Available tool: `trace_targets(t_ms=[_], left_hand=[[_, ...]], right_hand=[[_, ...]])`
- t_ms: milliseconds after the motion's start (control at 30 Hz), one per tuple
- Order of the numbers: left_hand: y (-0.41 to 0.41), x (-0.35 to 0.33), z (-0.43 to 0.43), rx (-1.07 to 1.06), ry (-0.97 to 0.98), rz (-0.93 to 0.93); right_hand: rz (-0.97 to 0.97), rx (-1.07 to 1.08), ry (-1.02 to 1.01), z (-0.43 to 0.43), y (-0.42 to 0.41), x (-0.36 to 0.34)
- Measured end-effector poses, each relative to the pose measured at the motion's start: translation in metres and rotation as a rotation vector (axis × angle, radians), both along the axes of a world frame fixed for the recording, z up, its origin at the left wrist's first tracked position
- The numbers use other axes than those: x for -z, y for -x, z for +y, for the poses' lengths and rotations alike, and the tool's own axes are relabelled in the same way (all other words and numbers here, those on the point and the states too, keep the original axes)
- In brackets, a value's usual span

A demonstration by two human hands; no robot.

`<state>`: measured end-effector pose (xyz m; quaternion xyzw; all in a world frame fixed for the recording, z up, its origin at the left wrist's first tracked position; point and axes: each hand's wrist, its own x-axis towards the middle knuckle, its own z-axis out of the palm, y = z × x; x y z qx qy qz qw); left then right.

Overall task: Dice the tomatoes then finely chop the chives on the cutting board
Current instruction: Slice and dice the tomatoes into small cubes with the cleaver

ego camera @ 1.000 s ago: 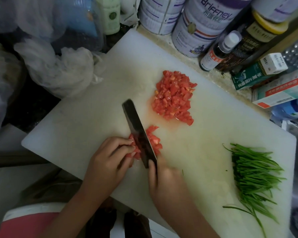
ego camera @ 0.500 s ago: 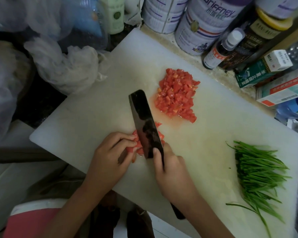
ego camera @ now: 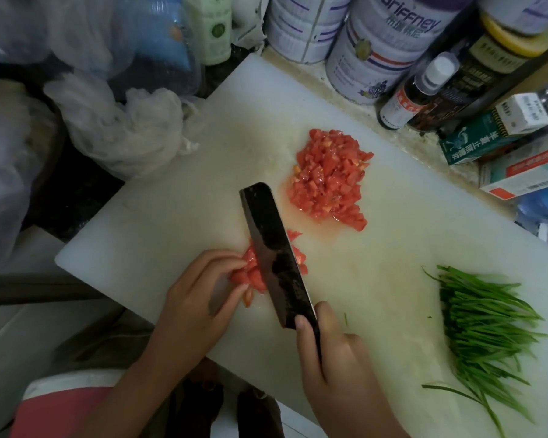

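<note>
Since half a second ago the dark broad-bladed knife (ego camera: 272, 248) has drawn back a little toward the near edge of the white plastic cutting board (ego camera: 171, 216), and more of the red tomato chunk (ego camera: 250, 275) shows on its left side. The right hand (ego camera: 336, 361) has its grip clamped on the knife's handle, thumb against the heel of the blade. The blade lies over the chunk with its tip pointing toward the far edge. The left hand (ego camera: 200, 301) pinches the chunk from the left with curled fingertips, just beside the blade.

A heap of diced red tomato (ego camera: 326, 178) sits mid-board toward the far edge, just right of the knife tip, in a wet pinkish patch. A bunch of long green chives (ego camera: 487, 327) lies whole at the board's right end, well apart from the knife.

Beyond the far edge stand white labelled tins (ego camera: 377, 49), a small dark bottle with a white cap (ego camera: 415, 93) and printed cartons (ego camera: 494, 131). A crumpled white plastic bag (ego camera: 127, 128) lies at the left edge.
</note>
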<state>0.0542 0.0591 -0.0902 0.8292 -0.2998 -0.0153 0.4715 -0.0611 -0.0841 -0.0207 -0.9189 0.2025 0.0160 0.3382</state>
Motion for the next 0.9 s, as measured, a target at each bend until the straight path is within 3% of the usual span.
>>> trace_targets(t_ms=[200,533,733,900], left_hand=[[0.000,0.003,0.000,-0.021,-0.023,-0.072],[0.000,0.005,0.000,-0.007,-0.043,-0.113],[0.000,0.005,-0.002,-0.035,-0.044,-0.115],[0.000,0.006,-0.003,-0.046,-0.051,-0.114]], right_hand=[[-0.014,-0.029,-0.056,0.003,-0.005,0.000],[0.035,-0.032,0.094,0.007,-0.008,0.014],[0.279,-0.062,0.335,0.016,-0.017,0.008],[0.308,-0.082,0.282,0.018,-0.034,0.010]])
